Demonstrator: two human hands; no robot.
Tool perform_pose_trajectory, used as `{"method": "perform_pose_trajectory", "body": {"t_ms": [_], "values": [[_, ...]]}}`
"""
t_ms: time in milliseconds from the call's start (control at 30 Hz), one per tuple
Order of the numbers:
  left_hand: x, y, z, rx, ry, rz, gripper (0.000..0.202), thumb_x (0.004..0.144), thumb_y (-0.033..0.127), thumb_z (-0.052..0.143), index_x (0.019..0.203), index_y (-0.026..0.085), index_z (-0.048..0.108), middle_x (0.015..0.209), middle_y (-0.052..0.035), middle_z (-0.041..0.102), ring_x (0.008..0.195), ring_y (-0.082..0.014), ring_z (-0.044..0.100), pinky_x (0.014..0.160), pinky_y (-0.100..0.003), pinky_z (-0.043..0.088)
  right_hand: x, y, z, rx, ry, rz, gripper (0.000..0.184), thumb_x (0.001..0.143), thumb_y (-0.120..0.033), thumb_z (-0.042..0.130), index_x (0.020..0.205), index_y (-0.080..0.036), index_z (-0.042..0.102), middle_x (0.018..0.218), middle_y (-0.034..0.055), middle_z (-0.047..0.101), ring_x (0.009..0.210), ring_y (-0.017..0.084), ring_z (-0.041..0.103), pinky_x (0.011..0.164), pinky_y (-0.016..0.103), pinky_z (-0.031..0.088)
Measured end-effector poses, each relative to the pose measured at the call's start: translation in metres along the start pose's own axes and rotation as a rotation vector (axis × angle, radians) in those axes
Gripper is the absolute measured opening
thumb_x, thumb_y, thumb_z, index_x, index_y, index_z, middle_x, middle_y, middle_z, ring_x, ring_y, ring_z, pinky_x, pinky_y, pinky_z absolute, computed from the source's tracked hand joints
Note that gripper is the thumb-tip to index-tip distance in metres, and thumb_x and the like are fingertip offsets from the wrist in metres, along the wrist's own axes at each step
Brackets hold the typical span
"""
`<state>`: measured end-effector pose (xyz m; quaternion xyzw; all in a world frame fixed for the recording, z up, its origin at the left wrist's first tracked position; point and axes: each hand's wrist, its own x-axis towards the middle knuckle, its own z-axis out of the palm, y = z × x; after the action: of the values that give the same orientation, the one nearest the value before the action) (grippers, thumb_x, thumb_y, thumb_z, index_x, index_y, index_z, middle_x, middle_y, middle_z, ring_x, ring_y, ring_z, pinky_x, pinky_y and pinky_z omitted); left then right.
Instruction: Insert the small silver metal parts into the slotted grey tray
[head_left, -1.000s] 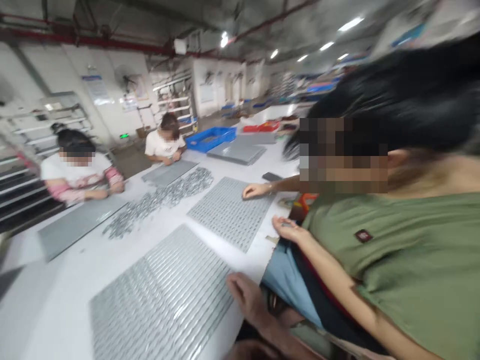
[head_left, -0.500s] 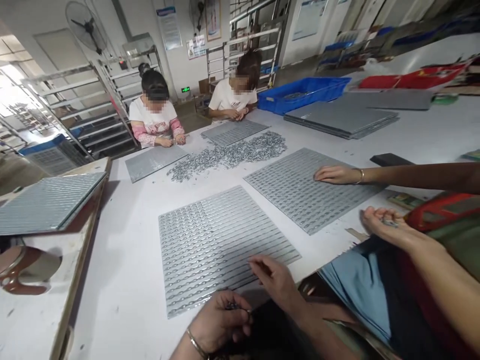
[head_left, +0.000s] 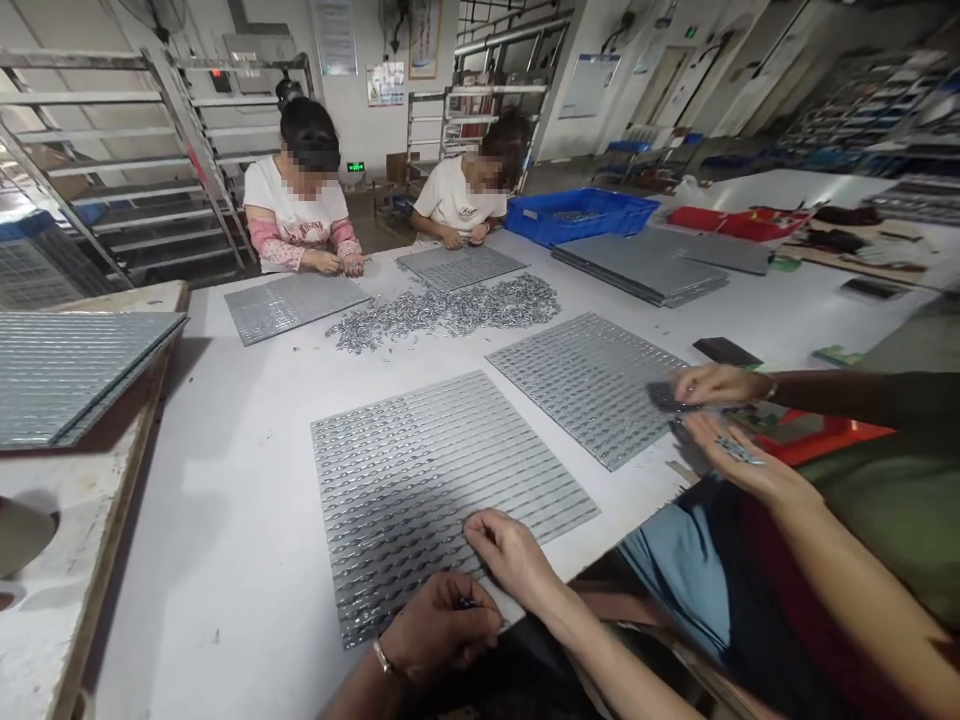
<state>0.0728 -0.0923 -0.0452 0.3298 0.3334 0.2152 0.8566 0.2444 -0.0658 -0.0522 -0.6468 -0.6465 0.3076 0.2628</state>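
Note:
A grey ribbed tray (head_left: 420,470) filled with rows of small metal parts lies on the white table (head_left: 247,420) in front of me. My left hand (head_left: 439,625) is curled at the tray's near edge, fingers closed round something small and dark. My right hand (head_left: 510,555) rests on the tray's near right corner, its fingers pinched together at the edge. A heap of loose metal parts (head_left: 450,310) lies in the table's middle.
A person on my right works with both hands at a second tray (head_left: 585,380). Two people sit across the table at their own trays. Stacked trays (head_left: 67,370) lie on a side bench at left. A blue bin (head_left: 581,215) and stacked grey sheets (head_left: 645,265) stand at the far right.
The view has swung left and down from the neighbour to the table. My hands have come together at the tray's near edge. The neighbour's hands moved closer to each other.

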Motion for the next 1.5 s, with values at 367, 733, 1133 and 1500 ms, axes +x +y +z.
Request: {"method": "perform_pose_trajectory", "body": {"t_ms": [367, 733, 1133, 1500], "values": [[0.0, 0.01, -0.013, -0.083, 0.094, 0.137, 0.039, 0.067, 0.047, 0.084, 0.066, 0.018, 0.058, 0.041, 0.0077, 0.041, 0.034, -0.0045, 0.024, 0.038, -0.025, 0.011, 0.01, 0.002, 0.01, -0.031, 0.031, 0.083, 0.017, 0.083, -0.036, 0.052, 0.088, -0.022, 0.061, 0.067, -0.0012, 0.063, 0.063, 0.018, 0.059, 0.065, 0.03, 0.043], [0.01, 0.001, -0.015, -0.031, 0.279, 0.259, 0.054, 0.06, 0.061, 0.089, 0.07, 0.019, 0.056, 0.037, 0.0099, 0.037, 0.036, -0.0044, 0.021, 0.039, -0.023, 0.011, -0.042, -0.028, -0.002, 0.61, -0.157, 0.16, 0.06, 0.084, -0.079, 0.055, 0.086, -0.02, 0.061, 0.063, -0.0038, 0.051, 0.053, 0.011, 0.045, 0.052, 0.024, 0.037], [-0.003, 0.031, -0.016, -0.259, 0.497, 0.348, 0.05, 0.07, 0.05, 0.084, 0.102, 0.014, 0.069, 0.072, 0.0007, 0.061, 0.048, -0.0049, 0.039, 0.04, -0.018, 0.025, -0.01, 0.003, 0.0, 0.037, 0.108, 0.004, 0.036, 0.096, -0.044, 0.045, 0.07, -0.022, 0.057, 0.073, 0.0036, 0.062, 0.073, 0.02, 0.059, 0.07, 0.031, 0.046], [0.001, 0.023, -0.023, -0.145, 0.369, 0.34, 0.049, 0.077, 0.058, 0.081, 0.087, 0.018, 0.055, 0.062, 0.0059, 0.058, 0.038, -0.0019, 0.03, 0.035, -0.016, 0.019, -0.006, 0.005, 0.018, -0.209, 0.059, 0.011, 0.024, 0.095, -0.028, 0.046, 0.075, -0.022, 0.058, 0.079, 0.005, 0.066, 0.076, 0.02, 0.063, 0.071, 0.03, 0.045]]}}
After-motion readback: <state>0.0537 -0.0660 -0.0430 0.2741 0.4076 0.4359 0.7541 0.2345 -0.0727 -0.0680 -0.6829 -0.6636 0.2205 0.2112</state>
